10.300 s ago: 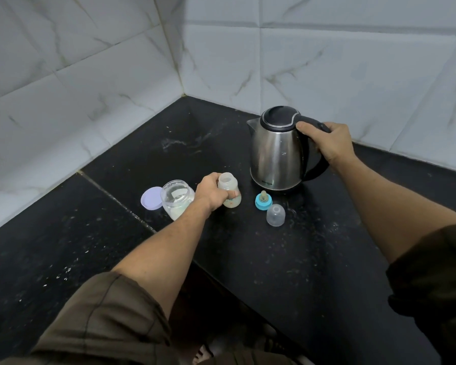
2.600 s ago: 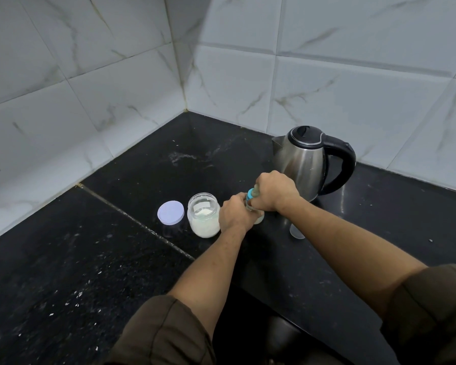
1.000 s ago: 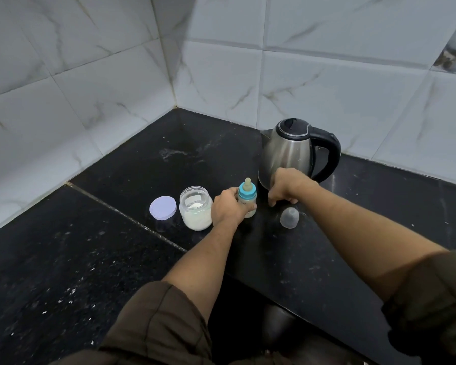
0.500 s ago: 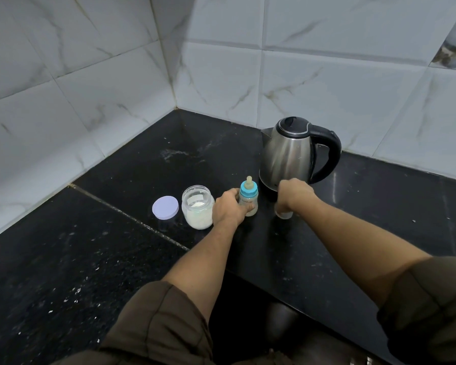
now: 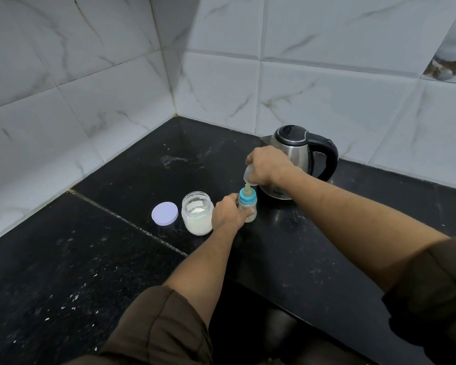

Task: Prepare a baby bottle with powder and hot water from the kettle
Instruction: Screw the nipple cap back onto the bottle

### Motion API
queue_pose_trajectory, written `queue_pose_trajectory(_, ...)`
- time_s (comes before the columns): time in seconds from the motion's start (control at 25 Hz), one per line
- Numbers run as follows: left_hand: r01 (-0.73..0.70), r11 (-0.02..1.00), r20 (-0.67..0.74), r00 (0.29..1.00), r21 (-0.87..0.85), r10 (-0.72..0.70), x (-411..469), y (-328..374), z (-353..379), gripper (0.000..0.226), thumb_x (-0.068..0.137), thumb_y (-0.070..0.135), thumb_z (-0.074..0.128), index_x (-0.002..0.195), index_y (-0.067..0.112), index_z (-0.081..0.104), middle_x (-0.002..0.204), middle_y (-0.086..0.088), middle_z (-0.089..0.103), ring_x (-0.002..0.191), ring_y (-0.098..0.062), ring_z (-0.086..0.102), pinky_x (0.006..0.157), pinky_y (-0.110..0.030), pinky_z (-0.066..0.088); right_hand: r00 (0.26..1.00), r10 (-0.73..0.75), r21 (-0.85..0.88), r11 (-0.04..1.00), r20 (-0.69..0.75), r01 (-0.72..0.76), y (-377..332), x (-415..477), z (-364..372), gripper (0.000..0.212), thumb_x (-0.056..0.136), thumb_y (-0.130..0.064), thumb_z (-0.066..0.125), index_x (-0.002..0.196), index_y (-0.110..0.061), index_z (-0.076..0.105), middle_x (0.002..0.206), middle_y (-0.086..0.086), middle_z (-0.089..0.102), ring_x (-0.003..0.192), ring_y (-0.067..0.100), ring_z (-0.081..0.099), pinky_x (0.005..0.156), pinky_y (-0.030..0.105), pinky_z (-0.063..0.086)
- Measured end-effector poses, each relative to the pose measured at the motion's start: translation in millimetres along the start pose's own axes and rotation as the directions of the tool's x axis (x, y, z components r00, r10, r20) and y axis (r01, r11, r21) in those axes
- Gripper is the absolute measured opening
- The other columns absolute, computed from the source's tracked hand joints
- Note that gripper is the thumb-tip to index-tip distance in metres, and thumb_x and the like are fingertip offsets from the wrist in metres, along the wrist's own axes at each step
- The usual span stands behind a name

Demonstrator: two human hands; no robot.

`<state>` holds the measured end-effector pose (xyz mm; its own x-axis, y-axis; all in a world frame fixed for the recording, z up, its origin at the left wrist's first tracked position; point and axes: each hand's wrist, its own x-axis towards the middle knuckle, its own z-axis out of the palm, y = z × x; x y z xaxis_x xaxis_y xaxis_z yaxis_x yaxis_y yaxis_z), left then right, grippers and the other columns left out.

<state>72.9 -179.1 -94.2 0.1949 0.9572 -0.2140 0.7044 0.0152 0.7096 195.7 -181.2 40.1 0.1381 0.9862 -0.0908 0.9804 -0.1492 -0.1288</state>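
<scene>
Right grip (image 5: 266,167): clenching around the clear cap (image 5: 248,175), holding it just above the teat (image 5: 246,189), not yet seating it; cap partly hiding behind the fingers.
Left grip (image 5: 228,210): wrapping the baby bottle (image 5: 248,210) low on its body, steadying it upright on the desk (image 5: 300,246).
Bottle position: standing between the powder jar (image 5: 197,213) and the kettle (image 5: 295,154), wearing its blue collar (image 5: 247,198), showing pale contents below.
Cap risk: coming down crooked, likely catching and bending the teat, or springing off instead of snapping home.
Tipping risk: pressing off-centre, probably rocking the narrow bottle; any looseness in the collar letting warm liquid leak.
Neighbour risk: nudging the open powder jar, sitting just beside the left grip, its lid (image 5: 164,212) lying apart; brushing the kettle, standing close behind the right grip and likely hot.
</scene>
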Motion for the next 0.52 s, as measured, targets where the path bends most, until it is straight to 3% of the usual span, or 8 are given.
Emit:
queue_pose_trajectory(0.16, -0.008, 1.0, -0.004, 1.0, -0.013, 0.007, 0.2, -2.6, 1.7, 0.061, 0.086, 0.037, 0.083, 0.14, 0.023, 0.059, 0.131, 0.001, 0.07, 0.121, -0.021, 0.064, 0.099, -0.039, 0.05, 0.999, -0.015, 0.038, 0.999, -0.04, 0.016, -3.4, -0.7, -10.0, 0.048, 0.082, -0.025, 0.063, 0.129, -0.026, 0.073, 0.125, 0.006, 0.072, 0.113, 0.03, 0.067, 0.092, 0.037, 0.059)
queue_pose_trajectory(0.36, -0.016, 1.0, -0.008, 1.0, -0.016, 0.016, 1.9, -4.5, 2.2, 0.06, 0.086, 0.039, 0.083, 0.138, 0.022, 0.06, 0.127, 0.002, 0.071, 0.117, -0.021, 0.066, 0.097, -0.039, 0.053, 0.985, -0.07, -0.033, 0.997, 0.155, 0.076, -4.0, 1.7, 7.6, 0.052, 0.086, -0.027, 0.073, 0.137, -0.022, 0.068, 0.124, 0.004, 0.071, 0.103, 0.023, 0.069, 0.08, 0.032, 0.059)
queue_pose_trajectory(0.52, -0.026, 0.999, -0.001, 1.0, -0.046, 0.026, 3.9, -7.2, 3.7, 0.061, 0.085, 0.037, 0.084, 0.139, 0.021, 0.059, 0.129, 0.001, 0.071, 0.119, -0.021, 0.066, 0.099, -0.042, 0.053, 0.981, -0.091, -0.074, 0.992, 0.172, 0.105, -3.6, 3.5, 23.8, 0.055, 0.084, -0.029, 0.078, 0.136, -0.019, 0.066, 0.121, 0.006, 0.071, 0.105, 0.025, 0.069, 0.08, 0.033, 0.058)
